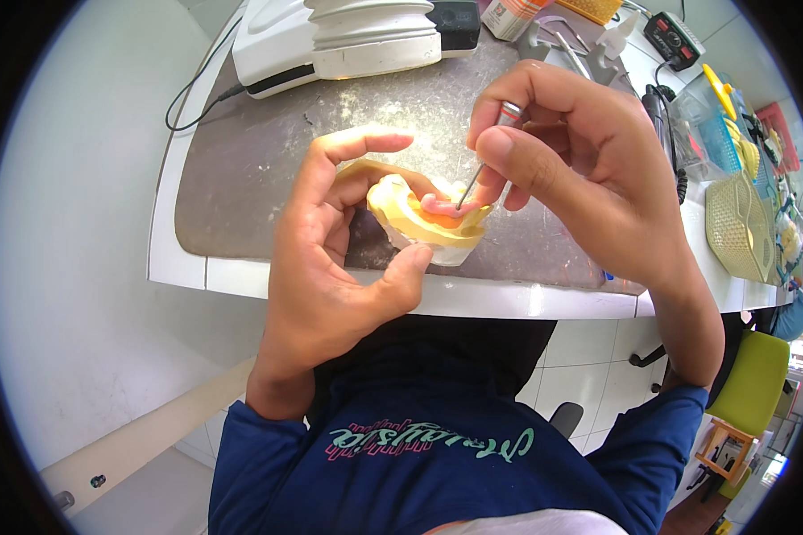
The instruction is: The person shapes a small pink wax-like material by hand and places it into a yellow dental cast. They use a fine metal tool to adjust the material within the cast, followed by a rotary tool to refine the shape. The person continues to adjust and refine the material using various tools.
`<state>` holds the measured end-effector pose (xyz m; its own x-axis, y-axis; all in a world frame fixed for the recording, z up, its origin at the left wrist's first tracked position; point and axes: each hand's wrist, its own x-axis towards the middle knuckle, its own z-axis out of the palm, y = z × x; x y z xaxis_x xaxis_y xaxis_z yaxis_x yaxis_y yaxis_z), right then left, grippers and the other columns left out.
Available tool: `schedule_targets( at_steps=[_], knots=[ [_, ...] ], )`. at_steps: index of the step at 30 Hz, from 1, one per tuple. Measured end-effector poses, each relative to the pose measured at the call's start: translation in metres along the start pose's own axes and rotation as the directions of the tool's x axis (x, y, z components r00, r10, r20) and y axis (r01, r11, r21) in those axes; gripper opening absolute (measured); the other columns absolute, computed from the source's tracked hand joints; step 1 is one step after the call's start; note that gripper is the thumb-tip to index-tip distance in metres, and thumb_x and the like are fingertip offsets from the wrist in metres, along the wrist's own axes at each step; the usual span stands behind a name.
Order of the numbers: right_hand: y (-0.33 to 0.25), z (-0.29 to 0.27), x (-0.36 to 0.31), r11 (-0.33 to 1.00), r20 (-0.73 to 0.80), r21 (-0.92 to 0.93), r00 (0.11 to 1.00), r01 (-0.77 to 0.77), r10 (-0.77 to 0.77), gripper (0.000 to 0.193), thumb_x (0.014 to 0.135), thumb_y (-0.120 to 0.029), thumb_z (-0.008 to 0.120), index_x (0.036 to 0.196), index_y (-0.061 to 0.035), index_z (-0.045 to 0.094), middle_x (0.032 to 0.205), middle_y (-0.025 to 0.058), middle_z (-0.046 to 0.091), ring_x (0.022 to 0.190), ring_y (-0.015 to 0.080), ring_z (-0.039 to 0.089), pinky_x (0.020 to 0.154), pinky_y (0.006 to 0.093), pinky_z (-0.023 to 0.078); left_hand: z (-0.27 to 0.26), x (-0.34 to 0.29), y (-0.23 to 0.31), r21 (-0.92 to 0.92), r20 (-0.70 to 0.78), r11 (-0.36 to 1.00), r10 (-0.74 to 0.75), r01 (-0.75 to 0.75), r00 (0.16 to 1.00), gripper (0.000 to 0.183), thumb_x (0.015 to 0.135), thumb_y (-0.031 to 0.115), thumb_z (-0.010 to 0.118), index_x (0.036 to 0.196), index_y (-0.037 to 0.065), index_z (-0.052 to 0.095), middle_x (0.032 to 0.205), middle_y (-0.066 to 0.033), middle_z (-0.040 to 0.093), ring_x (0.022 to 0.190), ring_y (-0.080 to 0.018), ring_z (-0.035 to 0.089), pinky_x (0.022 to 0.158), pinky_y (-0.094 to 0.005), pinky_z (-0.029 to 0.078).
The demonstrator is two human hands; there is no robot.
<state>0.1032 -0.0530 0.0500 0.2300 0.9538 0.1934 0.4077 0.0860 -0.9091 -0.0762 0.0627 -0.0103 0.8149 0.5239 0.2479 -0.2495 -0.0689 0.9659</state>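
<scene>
A yellow dental plaster model [433, 234] with a whitish base is held above the front of the bench by my left hand [335, 232], thumb at its near side and fingers curled around its left and far side. Pink wax [446, 206] lies along the model's ridge. My right hand [571, 152] pinches a slim metal dental wax carver [470, 185] with a red band near its grip. The tool's tip rests at the pink wax. Fingers hide part of the model's far side.
A grey mat [250, 196] covers the white bench, dusted with pale powder. A white machine with a ribbed hose [375, 36] stands at the back. To the right are a cream basket [739, 227], a small black control box [674, 40] and a green chair [751, 383].
</scene>
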Motion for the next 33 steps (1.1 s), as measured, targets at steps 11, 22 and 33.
schedule_targets(
  at_steps=[11, 22, 33],
  knots=[
    [-0.006, -0.009, 0.004, 0.97, 0.034, -0.243, 0.999, 0.017, -0.009, 0.022, 0.095, -0.021, 0.069, 0.091, -0.0002, 0.063, 0.08, 0.0011, 0.063, 0.071, 0.0061, 0.065, 0.065, 0.0206, 0.051, -0.004, 0.003, 0.001, -0.094, 0.041, 0.994, -0.043, 0.047, 0.998, 0.066, 0.075, -0.004, 0.067, 0.136, -0.002, 0.042, 0.106, -0.0129, 0.068, 0.105, -0.0158, 0.062, 0.101, -0.0306, 0.043],
    [-0.01, -0.013, 0.01, 0.957, 0.095, -0.288, 0.993, -0.042, 0.073, 0.028, 0.096, -0.025, 0.069, 0.085, -0.0006, 0.063, 0.069, 0.0003, 0.06, 0.062, 0.005, 0.059, 0.057, 0.0195, 0.046, -0.003, 0.006, 0.004, -0.143, 0.089, 0.986, -0.079, 0.091, 0.993, 0.077, 0.08, 0.007, 0.071, 0.144, -0.007, 0.03, 0.108, -0.0171, 0.065, 0.106, -0.0221, 0.065, 0.1, -0.0377, 0.05],
    [-0.002, -0.024, 0.012, 0.886, 0.168, -0.462, 0.984, 0.033, 0.051, 0.048, 0.104, -0.035, 0.054, 0.068, -0.0051, 0.043, 0.058, -0.0038, 0.03, 0.053, 0.0068, 0.028, 0.048, 0.0291, 0.024, 0.006, 0.008, 0.003, -0.124, 0.08, 0.99, -0.058, 0.068, 0.995, 0.09, 0.082, 0.016, 0.073, 0.15, -0.009, 0.019, 0.108, -0.0165, 0.065, 0.108, -0.0241, 0.065, 0.101, -0.0388, 0.048]
  ],
)
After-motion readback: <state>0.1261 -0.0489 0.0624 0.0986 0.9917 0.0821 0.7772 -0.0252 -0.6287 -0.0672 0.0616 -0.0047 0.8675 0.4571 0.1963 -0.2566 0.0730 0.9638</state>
